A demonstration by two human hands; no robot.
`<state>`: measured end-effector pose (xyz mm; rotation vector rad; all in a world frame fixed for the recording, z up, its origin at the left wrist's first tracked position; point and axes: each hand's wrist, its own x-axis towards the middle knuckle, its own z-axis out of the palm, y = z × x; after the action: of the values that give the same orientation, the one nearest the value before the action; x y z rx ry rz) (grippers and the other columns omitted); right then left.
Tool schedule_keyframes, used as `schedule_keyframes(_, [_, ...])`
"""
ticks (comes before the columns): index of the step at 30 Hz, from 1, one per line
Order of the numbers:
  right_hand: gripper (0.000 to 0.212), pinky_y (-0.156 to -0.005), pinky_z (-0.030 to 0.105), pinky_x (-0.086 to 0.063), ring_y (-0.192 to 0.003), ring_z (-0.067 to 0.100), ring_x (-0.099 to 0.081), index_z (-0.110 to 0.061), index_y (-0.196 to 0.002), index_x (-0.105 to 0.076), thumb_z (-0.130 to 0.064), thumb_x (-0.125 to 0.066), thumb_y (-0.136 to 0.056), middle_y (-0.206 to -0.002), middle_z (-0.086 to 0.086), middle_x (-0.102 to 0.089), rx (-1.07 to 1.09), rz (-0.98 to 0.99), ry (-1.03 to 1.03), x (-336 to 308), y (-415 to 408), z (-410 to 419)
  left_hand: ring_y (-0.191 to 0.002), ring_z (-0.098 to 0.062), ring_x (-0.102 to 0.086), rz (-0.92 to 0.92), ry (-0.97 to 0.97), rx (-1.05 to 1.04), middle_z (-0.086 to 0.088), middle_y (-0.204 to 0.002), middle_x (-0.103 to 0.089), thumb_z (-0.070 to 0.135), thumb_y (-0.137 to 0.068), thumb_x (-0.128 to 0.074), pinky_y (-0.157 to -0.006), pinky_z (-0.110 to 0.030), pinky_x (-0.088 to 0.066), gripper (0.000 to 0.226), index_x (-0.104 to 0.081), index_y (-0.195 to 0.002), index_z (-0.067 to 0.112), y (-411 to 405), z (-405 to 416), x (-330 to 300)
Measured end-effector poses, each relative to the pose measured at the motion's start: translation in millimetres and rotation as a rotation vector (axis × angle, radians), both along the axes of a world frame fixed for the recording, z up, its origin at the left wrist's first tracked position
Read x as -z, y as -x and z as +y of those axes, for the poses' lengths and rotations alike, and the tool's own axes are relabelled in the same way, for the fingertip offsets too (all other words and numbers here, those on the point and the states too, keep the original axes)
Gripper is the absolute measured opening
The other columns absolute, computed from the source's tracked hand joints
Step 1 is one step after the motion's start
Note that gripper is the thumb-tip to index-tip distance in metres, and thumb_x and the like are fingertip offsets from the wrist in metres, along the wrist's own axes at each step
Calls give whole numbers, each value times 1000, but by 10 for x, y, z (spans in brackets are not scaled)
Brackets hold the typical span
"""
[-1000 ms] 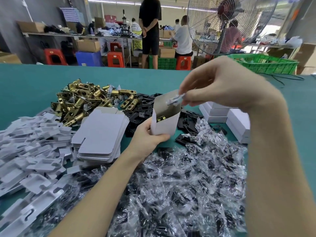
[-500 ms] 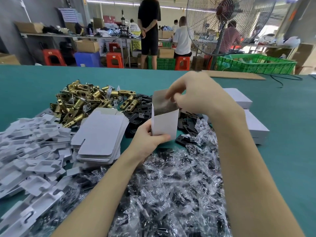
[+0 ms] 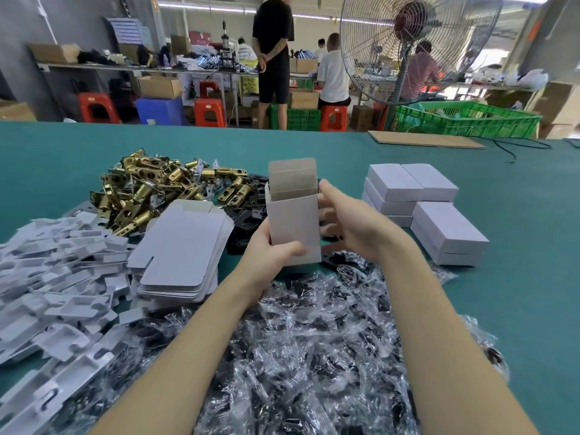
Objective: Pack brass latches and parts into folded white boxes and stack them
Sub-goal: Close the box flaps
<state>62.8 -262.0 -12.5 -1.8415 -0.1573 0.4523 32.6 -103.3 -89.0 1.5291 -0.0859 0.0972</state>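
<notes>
An upright white box (image 3: pixel 295 221) with its top flap open stands between my hands over the table. My left hand (image 3: pixel 270 255) grips its lower left corner, thumb across the front. My right hand (image 3: pixel 348 221) holds the box's right side, fingers around its edge. A heap of brass latches (image 3: pixel 150 189) lies at the back left. A stack of flat unfolded boxes (image 3: pixel 185 252) sits beside it. Closed white boxes (image 3: pixel 423 208) are stacked to the right. What is inside the held box is hidden.
White plastic inserts (image 3: pixel 53 277) pile up at the left. Clear bagged parts (image 3: pixel 298 356) cover the near table. Black plates (image 3: pixel 248 211) lie behind the box. A standing fan (image 3: pixel 405 42), green crates (image 3: pixel 467 119) and people stand beyond the green table (image 3: pixel 518 246).
My right hand has come out of the box's top opening and dropped to its right side. The box now stands more upright, its flap raised.
</notes>
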Motion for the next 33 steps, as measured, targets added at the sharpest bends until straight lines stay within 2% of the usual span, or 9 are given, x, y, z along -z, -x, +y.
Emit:
schedule_keyframes(4, [74,-90,48,-51,-98,30,-59,-17,-123,-68,-77,-36,-95,-108,9,-65,-58,108,-133,118,-47,43,-91,-7,-69,30,0,-42,0,-105,-72,-7,-83,-67,-63,-11,-52,45,-60,-119,20,10,-5,-30])
schedule_keyframes(7, [63,-86,48,-52,-94,30,-55,-18,-117,-70,-70,-46,-94,-102,9,-61,-76,97,-140,109,-62,47,-101,-18,-66,36,-38,-41,-3,-109,-71,0,-84,-66,-63,-11,-51,45,-59,-125,16,36,-23,-58])
schedule_keyframes(10, [35,-69,41,-53,-83,24,-49,-17,-94,-59,-51,-49,-92,-72,-3,-57,-76,88,-158,101,-44,30,-105,-18,-70,28,26,48,1,-112,-75,44,-90,-58,-73,-22,-59,41,-62,-127,27,79,-30,-135])
schedule_keyframes(14, [25,-64,35,-48,-65,17,-41,-23,-75,-37,-40,-42,-92,-56,-10,-44,-50,102,-205,92,-39,65,-118,-31,-67,78,125,116,-8,-125,-72,88,-86,-16,-102,-56,-53,89,-69,-127,30,97,8,-211])
schedule_keyframes(16, [25,-66,36,-47,-62,15,-37,-23,-74,-36,-38,-41,-92,-58,-10,-39,-55,102,-213,105,-45,82,-117,-29,-68,112,163,102,-8,-123,-73,89,-87,-12,-105,-58,-49,91,-72,-124,31,88,25,-210])
schedule_keyframes(19, [21,-68,37,-43,-62,14,-36,-22,-81,-41,-38,-41,-94,-61,-9,-40,-88,71,-193,104,-41,89,-115,-31,-69,110,139,90,-8,-121,-74,77,-93,-29,-105,-61,-48,70,-73,-121,30,83,29,-236])
schedule_keyframes(23, [25,-69,36,-48,-86,20,-49,-31,-107,-67,-38,-44,-100,-94,2,-59,-138,30,-250,118,-40,48,-121,-42,-61,187,105,0,-19,-125,-69,66,-79,-45,-106,-64,-45,72,-66,-128,17,92,35,-263])
schedule_keyframes(27, [29,-72,37,-50,-98,26,-52,-43,-124,-67,-39,-47,-103,-109,0,-66,-203,48,-372,132,-47,36,-119,-38,-63,176,159,-61,-17,-124,-70,63,-80,-43,-103,-62,-49,68,-64,-128,19,74,21,-258])
schedule_keyframes(33, [36,-71,33,-43,-86,17,-60,-35,-117,-73,-19,-54,-92,-112,-6,-71,-131,-135,-430,115,-72,119,-93,-24,-69,198,188,-84,-15,-116,-72,70,-76,-45,-95,-51,-54,71,-67,-121,19,28,24,-211])
